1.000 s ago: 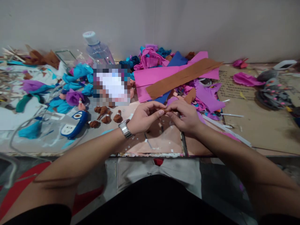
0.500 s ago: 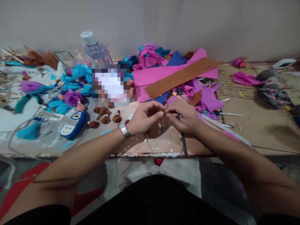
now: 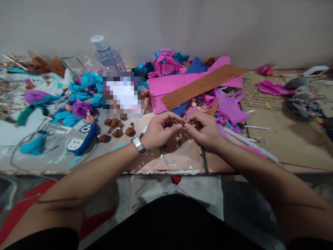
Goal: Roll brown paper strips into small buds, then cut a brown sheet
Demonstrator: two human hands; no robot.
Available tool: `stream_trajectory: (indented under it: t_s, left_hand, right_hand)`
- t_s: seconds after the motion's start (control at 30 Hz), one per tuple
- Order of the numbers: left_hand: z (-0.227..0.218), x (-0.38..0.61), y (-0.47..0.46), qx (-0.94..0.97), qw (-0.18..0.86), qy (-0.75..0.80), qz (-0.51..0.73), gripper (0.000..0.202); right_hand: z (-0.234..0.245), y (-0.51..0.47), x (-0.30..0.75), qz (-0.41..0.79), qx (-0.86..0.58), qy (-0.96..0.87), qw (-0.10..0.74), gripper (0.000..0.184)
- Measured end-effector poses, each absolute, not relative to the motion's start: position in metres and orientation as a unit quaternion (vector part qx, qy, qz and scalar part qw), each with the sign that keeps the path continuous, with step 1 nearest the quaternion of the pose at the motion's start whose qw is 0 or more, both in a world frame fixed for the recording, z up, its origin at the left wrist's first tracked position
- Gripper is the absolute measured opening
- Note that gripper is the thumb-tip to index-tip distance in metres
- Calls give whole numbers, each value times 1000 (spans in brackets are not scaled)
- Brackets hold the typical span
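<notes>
My left hand (image 3: 161, 131), with a metal watch (image 3: 139, 143) at its wrist, pinches a small piece of brown crepe paper (image 3: 184, 123). My right hand (image 3: 205, 131) grips the other side of the same piece, thumb and fingertips close to those of the left. The paper looks crumpled or twisted, and much of it is hidden by the fingers. Left of my hands, several small brown paper balls (image 3: 117, 131) with pinched ends lie on the table (image 3: 156, 161). Just beyond my hands, a flat brown paper strip (image 3: 200, 88) rests across pink paper sheets (image 3: 158, 86).
At the left stand a blue and white device (image 3: 82, 139) with a cable and a clear bottle (image 3: 110, 59). Blue and purple paper flowers (image 3: 82, 109) are heaped near them. Cardboard (image 3: 281, 139) and a dark pincushion-like thing (image 3: 303, 104) lie at the right. A wall runs behind.
The fingers of my right hand have shifted, and more of the brown paper shows between and along my hands. Both arms stay nearly in place.
</notes>
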State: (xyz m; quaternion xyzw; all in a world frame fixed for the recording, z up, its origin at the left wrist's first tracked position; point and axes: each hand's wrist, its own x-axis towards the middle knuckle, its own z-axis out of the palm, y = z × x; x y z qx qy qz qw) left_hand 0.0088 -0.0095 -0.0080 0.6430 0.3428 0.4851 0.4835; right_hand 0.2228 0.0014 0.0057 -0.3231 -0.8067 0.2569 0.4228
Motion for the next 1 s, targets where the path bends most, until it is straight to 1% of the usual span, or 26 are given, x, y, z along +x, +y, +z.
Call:
stream_trajectory:
  t_s: [0.27, 0.57, 0.7, 0.87, 1.0]
  left_hand:
    - [-10, 11, -13, 622, 514, 337, 485, 32]
    - [-10, 11, -11, 617, 514, 348, 484, 36]
    - [-9, 9, -9, 607, 522, 349, 487, 37]
    - [-9, 9, -9, 612, 516, 342, 493, 33]
    - [-9, 10, -10, 632, 506, 335, 483, 32]
  right_hand:
    - [5, 4, 221, 275, -351, -779, 441, 13]
    - [0, 7, 220, 269, -342, -784, 442, 17]
    - [0, 6, 220, 238, -325, -797, 450, 14]
    - [2, 5, 221, 197, -298, -811, 462, 5]
    - [3, 3, 221, 205, -315, -807, 456, 5]
